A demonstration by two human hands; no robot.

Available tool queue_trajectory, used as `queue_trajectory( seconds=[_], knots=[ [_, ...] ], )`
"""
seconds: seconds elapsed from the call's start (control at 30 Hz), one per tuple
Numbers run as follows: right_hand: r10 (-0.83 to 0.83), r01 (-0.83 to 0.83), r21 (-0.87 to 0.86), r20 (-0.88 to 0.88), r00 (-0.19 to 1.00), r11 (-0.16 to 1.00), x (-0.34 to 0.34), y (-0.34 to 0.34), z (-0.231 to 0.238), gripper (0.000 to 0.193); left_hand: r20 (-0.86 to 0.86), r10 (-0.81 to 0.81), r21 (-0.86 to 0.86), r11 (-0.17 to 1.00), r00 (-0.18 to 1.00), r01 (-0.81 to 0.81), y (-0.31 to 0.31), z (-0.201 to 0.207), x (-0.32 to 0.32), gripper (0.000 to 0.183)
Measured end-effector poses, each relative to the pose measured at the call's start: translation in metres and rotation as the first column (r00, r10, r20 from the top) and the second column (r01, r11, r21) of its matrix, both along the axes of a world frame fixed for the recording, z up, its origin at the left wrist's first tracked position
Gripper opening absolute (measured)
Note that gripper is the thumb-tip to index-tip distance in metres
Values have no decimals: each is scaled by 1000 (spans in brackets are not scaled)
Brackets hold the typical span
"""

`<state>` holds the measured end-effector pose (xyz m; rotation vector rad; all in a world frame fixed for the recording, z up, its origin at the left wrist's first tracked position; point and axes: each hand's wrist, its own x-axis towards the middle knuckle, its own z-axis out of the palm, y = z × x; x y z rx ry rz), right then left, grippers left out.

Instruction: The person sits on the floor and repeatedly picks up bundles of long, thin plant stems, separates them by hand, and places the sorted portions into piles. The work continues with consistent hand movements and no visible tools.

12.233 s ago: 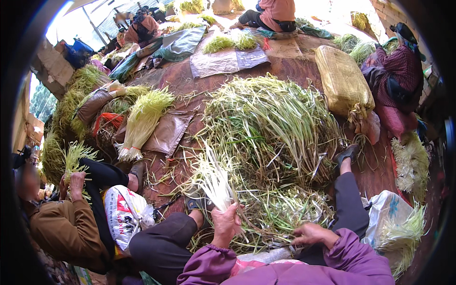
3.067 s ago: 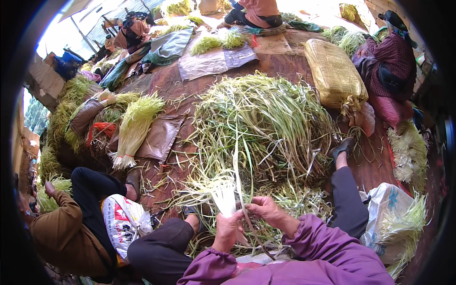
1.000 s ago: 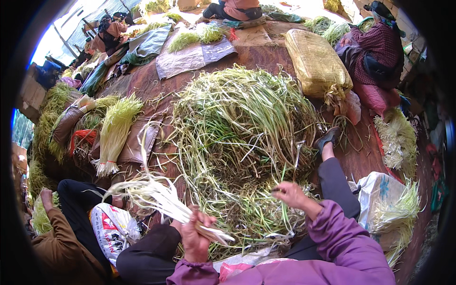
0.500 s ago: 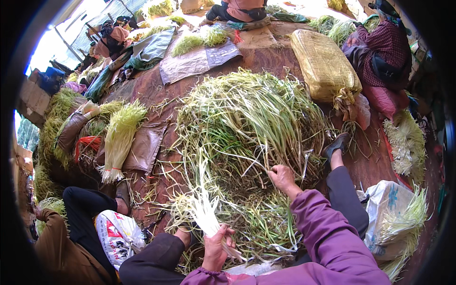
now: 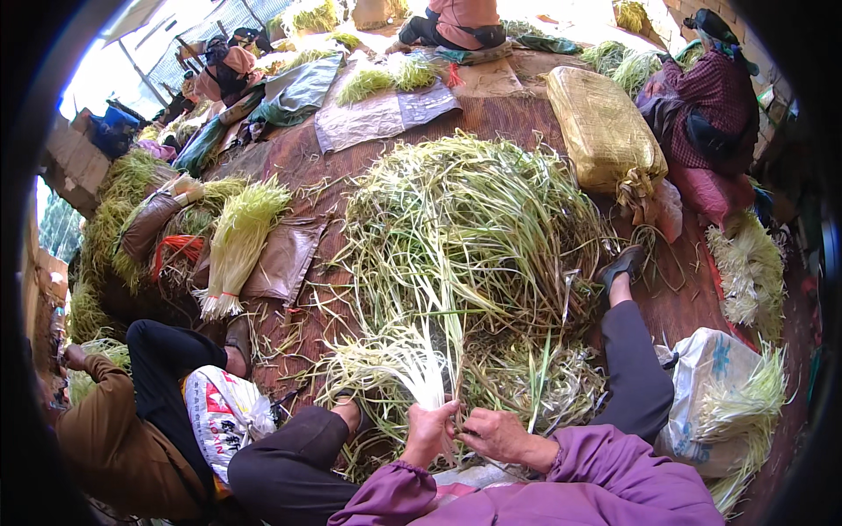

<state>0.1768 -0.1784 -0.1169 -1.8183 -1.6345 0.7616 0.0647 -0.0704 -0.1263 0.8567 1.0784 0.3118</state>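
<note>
My left hand [image 5: 426, 433] is closed around a bunch of chives [image 5: 424, 375], with white stems fanning out above the fist and pale leaves spreading to the left. Close beside it, nearly touching, my right hand [image 5: 498, 436] pinches the end of a thin green stalk [image 5: 456, 344] that stands up between the two hands. The fingertips hide exactly where it is gripped. In front of both hands lies a big loose heap of chives [image 5: 474, 223], green and yellowish, with trimmings [image 5: 570, 381] scattered on its near side.
A tied chive bundle [image 5: 237, 250] lies on a brown sheet [image 5: 285, 263] at left. A yellow woven sack [image 5: 605, 131] stands far right; a white sack [image 5: 706, 386] with chives is near right. A co-worker in brown [image 5: 123, 430] sits left, and others sit farther back.
My right hand has come from the heap back toward my left hand, bringing a stalk. My left hand has shifted slightly right, still holding the bunch. The view has turned a little.
</note>
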Motion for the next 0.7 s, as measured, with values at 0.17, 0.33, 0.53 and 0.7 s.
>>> queue_trajectory(
  seconds=[0.17,0.33,0.53,0.7],
  knots=[
    [-36,1,-274,-123,992,962,48,38,-37,22,38,-2,27,1000,999,1,7,2,-2,14],
    [-72,-12,-598,-116,991,801,112,97,-45,46,81,-10,-75,997,997,16,5,22,5,17],
    [-566,549,-138,-196,800,824,211,143,-41,34,161,135,-164,981,978,-108,17,44,-23,18],
    [-335,173,-337,-517,788,925,91,96,-3,21,257,70,-42,997,964,-61,12,15,-10,14]
  ],
)
